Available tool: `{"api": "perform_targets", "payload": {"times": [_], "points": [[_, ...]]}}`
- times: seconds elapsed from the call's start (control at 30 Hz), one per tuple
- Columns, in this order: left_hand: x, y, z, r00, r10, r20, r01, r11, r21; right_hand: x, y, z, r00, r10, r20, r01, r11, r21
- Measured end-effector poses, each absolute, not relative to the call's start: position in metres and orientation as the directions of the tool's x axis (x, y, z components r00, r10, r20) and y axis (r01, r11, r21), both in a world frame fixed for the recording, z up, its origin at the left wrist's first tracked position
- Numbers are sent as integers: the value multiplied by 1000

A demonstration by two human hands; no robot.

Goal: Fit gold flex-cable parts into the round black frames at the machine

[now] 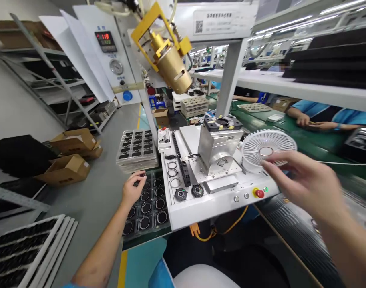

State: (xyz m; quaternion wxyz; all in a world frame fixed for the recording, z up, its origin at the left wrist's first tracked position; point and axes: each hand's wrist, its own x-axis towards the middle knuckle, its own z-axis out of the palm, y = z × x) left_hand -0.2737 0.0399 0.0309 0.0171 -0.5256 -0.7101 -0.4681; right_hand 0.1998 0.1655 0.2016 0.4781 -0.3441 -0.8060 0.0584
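Observation:
My left hand is over the upper left of a clear tray of round black parts with rings. Its fingers are bent together at a dark spot; what they hold, if anything, is hidden. My right hand, slightly blurred, hovers before a white round fan. Thumb and forefinger reach forward with a gap between them, and nothing shows there. Between my hands stands a white machine base with a metal fixture. Two round black watch-like parts and several thin rings lie on it.
A tilted brass-coloured head hangs above the fixture. Red and green buttons sit at the base's front right. Stacked trays stand behind my left hand. Co-workers' hands are at the far right bench.

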Motion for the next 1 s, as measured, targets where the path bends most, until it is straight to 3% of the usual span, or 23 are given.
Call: {"api": "perform_targets", "payload": {"times": [0.07,0.13,0.3,0.37,0.47,0.57,0.67,0.8,0.9,1.0], "points": [[-258,43,43,-406,735,543,757,-64,651,167,205,227,-415,487,768,443,846,-297],[-245,42,51,-378,739,557,733,-128,668,138,242,255,-526,465,712,435,867,-245],[-226,19,65,-395,747,535,624,-209,753,107,290,297,-773,540,333,437,834,-337],[-223,9,72,-386,754,532,659,-178,731,107,293,299,-783,508,359,374,845,-382],[-218,6,87,-332,739,586,724,-199,661,114,288,291,-666,503,551,243,845,-477],[-203,22,116,-234,686,689,742,-333,583,129,265,272,-391,544,742,69,821,-566],[-174,55,161,-103,636,765,759,-446,474,150,226,237,-222,615,757,-99,758,-645],[-125,118,234,137,628,767,795,-531,293,177,171,166,-218,763,609,-142,592,-793],[-90,169,279,270,729,629,844,-493,210,195,140,116,-227,858,460,-87,453,-887],[-65,209,301,289,843,454,917,-379,121,214,117,82,-216,923,317,-19,321,-947]]}}
